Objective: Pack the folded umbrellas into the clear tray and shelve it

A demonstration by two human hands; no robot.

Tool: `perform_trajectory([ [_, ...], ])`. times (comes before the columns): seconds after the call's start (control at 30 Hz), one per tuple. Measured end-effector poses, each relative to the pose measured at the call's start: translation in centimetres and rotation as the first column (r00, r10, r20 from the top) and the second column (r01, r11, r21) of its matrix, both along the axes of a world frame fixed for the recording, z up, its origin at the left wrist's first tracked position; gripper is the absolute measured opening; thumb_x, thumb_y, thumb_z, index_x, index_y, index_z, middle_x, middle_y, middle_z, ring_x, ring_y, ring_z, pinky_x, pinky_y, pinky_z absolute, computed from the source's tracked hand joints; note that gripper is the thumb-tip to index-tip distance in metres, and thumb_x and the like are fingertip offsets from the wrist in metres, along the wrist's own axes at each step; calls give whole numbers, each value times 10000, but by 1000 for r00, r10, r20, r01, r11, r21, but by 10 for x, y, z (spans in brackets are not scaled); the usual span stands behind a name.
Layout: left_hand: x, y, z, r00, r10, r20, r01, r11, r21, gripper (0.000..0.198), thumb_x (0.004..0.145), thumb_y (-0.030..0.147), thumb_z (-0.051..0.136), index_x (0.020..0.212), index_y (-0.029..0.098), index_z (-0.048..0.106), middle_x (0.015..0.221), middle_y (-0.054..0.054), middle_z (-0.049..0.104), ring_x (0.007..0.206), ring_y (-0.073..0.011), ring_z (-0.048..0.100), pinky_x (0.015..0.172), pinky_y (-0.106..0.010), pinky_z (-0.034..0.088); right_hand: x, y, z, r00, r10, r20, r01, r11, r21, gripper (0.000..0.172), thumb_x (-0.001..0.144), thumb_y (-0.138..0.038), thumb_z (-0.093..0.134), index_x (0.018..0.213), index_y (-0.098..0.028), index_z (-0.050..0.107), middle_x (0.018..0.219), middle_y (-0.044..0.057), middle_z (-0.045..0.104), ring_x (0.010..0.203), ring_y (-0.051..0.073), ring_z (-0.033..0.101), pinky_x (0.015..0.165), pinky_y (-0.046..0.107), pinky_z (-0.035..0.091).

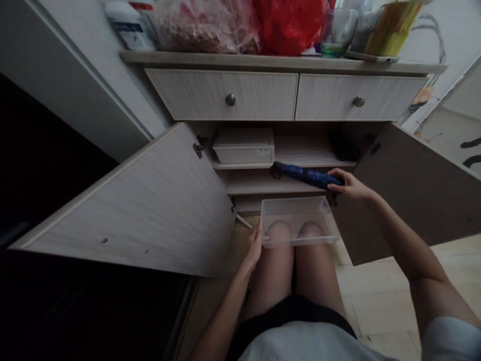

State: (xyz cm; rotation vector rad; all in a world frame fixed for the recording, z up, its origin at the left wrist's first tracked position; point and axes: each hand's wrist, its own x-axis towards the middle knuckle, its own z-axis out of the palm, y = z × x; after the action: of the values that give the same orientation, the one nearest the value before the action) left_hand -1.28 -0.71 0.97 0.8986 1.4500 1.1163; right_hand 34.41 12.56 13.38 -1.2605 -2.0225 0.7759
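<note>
My right hand point(347, 183) grips the end of a folded blue umbrella point(304, 175), which reaches left over a cabinet shelf point(255, 183) and has a black tip. My left hand point(255, 245) holds the left end of a clear plastic box point(293, 204) low in front of the cabinet, above my knees. Nothing shows inside the box. Its far edge lies just below the umbrella and my right hand, with a small gap between them.
Both cabinet doors stand open, the left door point(131, 210) and the right door point(413, 200). A white lidded box point(243, 146) and a dark item point(343, 145) sit on the upper shelf. Two closed drawers point(221, 95) are above, with bags and a glass point(338, 32) on top.
</note>
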Motion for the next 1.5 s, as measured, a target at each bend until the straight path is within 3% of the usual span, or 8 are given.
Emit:
perform_trajectory([
  [0.13,1,-2,3,1000,3,2,-3,1000,9,637,929,567,552,1449,199,562,1448,-121,588,880,-241,761,861,-355,579,-6,-37,-5,974,178,139,-167,982,-85,408,817,-453,651,1103,-168,594,973,65,673,839,199,624,781,317,507],
  [0.3,1,-3,5,999,-6,32,5,1000,19,673,895,627,585,1438,229,568,1450,-96,594,924,-236,758,804,-314,587,-26,-43,-29,912,258,318,-246,966,-77,324,800,-268,657,1102,-165,603,1056,107,695,931,219,653,854,331,502],
  [0.63,-3,-1,10,1000,0,25,0,1000,-17,611,906,560,612,1403,205,605,1461,-113,580,1097,-291,714,845,-334,597,-54,-27,-78,881,164,444,-216,974,68,345,767,-132,701,1100,-141,607,1142,159,678,1066,273,655,926,359,497],
  [1.0,-3,1,18,1000,-20,24,19,999,51,603,868,556,651,1330,168,667,1473,-129,560,1315,-348,574,997,-434,554,-82,-35,-72,551,-18,834,-223,960,167,209,850,-163,654,1056,-151,684,1110,175,647,1087,307,593,901,380,440],
  [1.17,-2,4,17,1000,-3,29,2,1000,29,595,869,549,656,1329,173,667,1451,-134,583,1316,-349,575,987,-446,561,-78,-22,-58,558,53,828,-236,967,97,391,791,-310,789,1135,-160,681,1145,161,676,1069,304,628,889,363,449],
  [1.27,-3,4,11,999,-3,38,4,1000,-13,599,878,557,642,1370,216,641,1466,-110,573,1128,-330,700,918,-429,592,-56,12,-35,691,4,723,-84,994,74,453,855,-445,726,1237,-220,634,1123,98,701,1004,257,657,814,318,471],
  [1.33,-3,4,8,999,-16,32,17,1000,-17,604,876,579,637,1381,248,633,1495,-90,546,998,-296,747,925,-419,586,-34,44,-18,717,-209,665,141,978,155,368,939,-419,612,1246,-216,629,1168,109,683,1024,252,650,810,312,475],
  [1.5,-4,3,3,998,-47,30,47,999,13,711,823,686,640,1390,258,630,1535,-102,492,873,-267,766,944,-424,571,17,123,0,531,-590,608,589,773,236,450,987,-313,522,1371,-78,538,1364,258,528,1256,341,527,950,398,452],
])
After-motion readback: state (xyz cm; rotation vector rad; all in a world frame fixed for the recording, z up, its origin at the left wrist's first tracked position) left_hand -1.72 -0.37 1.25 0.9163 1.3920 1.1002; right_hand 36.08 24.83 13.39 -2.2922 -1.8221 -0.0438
